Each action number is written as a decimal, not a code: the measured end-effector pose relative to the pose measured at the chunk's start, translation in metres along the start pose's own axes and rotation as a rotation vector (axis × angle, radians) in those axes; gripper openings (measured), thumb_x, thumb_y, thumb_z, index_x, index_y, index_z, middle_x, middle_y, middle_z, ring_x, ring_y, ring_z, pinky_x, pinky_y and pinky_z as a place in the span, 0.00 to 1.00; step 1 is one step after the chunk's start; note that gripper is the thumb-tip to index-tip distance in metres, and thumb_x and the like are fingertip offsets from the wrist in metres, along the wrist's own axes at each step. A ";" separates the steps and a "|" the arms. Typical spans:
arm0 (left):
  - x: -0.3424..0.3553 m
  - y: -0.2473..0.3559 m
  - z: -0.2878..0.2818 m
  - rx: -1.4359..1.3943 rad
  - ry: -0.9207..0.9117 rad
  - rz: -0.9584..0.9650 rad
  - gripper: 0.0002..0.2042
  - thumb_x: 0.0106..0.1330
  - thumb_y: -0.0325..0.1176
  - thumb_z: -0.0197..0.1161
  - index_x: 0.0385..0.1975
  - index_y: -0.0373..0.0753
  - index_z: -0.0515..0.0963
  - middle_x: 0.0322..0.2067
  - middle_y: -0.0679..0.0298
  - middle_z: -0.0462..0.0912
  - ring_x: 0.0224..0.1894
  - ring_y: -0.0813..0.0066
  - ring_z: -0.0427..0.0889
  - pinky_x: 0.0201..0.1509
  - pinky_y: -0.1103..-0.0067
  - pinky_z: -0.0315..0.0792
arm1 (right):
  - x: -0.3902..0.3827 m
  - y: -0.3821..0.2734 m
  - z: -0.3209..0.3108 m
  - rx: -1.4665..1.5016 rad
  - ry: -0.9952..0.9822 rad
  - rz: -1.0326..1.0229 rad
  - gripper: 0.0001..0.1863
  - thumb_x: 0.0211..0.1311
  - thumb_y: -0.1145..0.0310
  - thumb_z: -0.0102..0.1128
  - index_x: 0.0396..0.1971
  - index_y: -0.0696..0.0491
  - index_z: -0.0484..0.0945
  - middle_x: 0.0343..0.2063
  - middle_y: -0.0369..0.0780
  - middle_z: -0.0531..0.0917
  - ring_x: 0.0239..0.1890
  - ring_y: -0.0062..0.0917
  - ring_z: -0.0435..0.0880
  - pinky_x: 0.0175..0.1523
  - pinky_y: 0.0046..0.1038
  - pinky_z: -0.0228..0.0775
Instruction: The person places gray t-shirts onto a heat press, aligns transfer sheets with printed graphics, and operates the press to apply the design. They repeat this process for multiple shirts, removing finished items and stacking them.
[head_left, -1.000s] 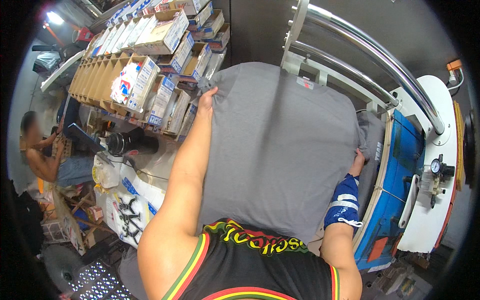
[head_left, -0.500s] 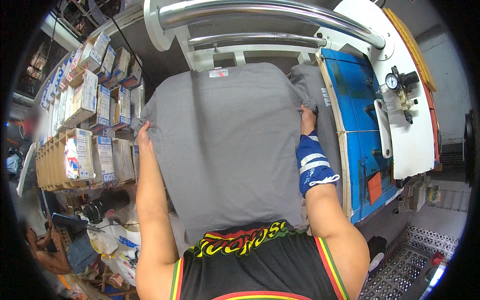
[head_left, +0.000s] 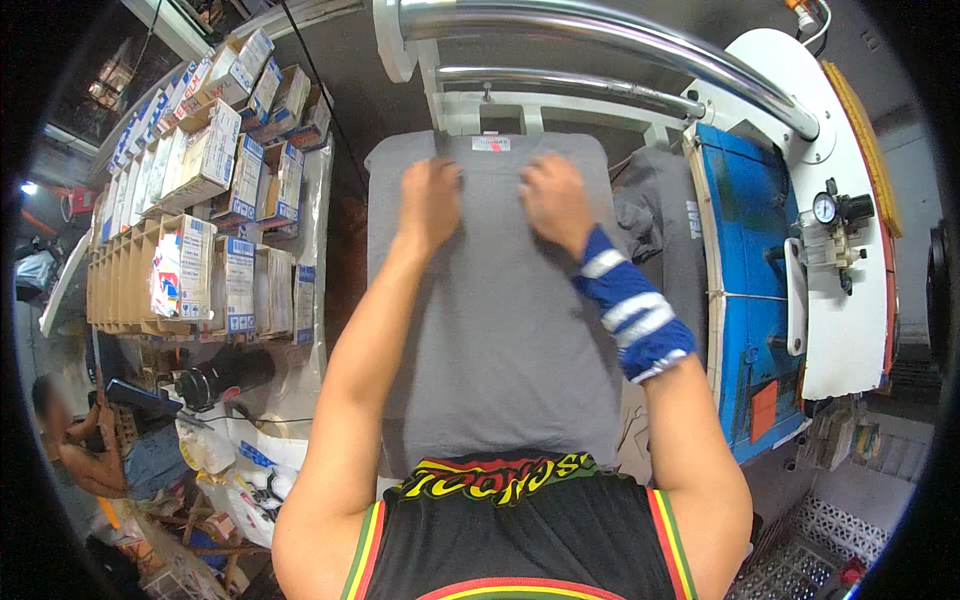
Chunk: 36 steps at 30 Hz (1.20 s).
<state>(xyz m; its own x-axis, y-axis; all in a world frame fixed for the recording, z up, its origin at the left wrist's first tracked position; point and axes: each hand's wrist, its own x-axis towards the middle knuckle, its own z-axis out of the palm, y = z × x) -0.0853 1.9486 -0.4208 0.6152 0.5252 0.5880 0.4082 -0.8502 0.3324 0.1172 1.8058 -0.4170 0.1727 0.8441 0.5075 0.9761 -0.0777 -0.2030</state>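
Note:
A grey T-shirt (head_left: 500, 330) lies spread over a flat board in front of me, its collar label (head_left: 491, 144) at the far end. My left hand (head_left: 432, 205) rests on the cloth left of the collar, fingers pointing away and slightly blurred. On the other side, my right hand (head_left: 553, 203) touches the shirt below the collar, its fingers loosely bent and apart. Neither hand grips the fabric. A blue and white striped sleeve (head_left: 636, 308) covers my right forearm. Another grey garment (head_left: 662, 215) with white lettering lies to the right of the board.
White press framework with a thick chrome bar (head_left: 600, 30) spans the far side. A blue press plate (head_left: 745, 270) and a pressure gauge (head_left: 824, 208) stand at right. Cardboard boxes (head_left: 235, 190) fill a rack at left. Another person (head_left: 90, 450) sits at lower left.
Both hands have let go of the shirt's sleeves and moved inward onto its upper part. The shirt now lies flatter and narrower over the board. The view has shifted slightly.

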 end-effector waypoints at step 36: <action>-0.391 0.072 -0.180 -1.184 -0.048 -1.391 0.23 0.79 0.47 0.49 0.58 0.32 0.74 0.53 0.59 0.82 0.53 0.68 0.82 0.58 0.71 0.74 | -0.421 -0.049 -0.132 1.790 -0.127 1.422 0.26 0.74 0.56 0.55 0.61 0.59 0.72 0.58 0.44 0.80 0.60 0.33 0.78 0.69 0.36 0.64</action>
<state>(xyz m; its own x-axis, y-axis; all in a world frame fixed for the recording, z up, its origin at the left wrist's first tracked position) -0.4179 1.6759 -0.4938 0.3096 0.7739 -0.5524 -0.0430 0.5917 0.8050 0.0142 1.3838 -0.5101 0.3361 0.7182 -0.6093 -0.8009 -0.1225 -0.5862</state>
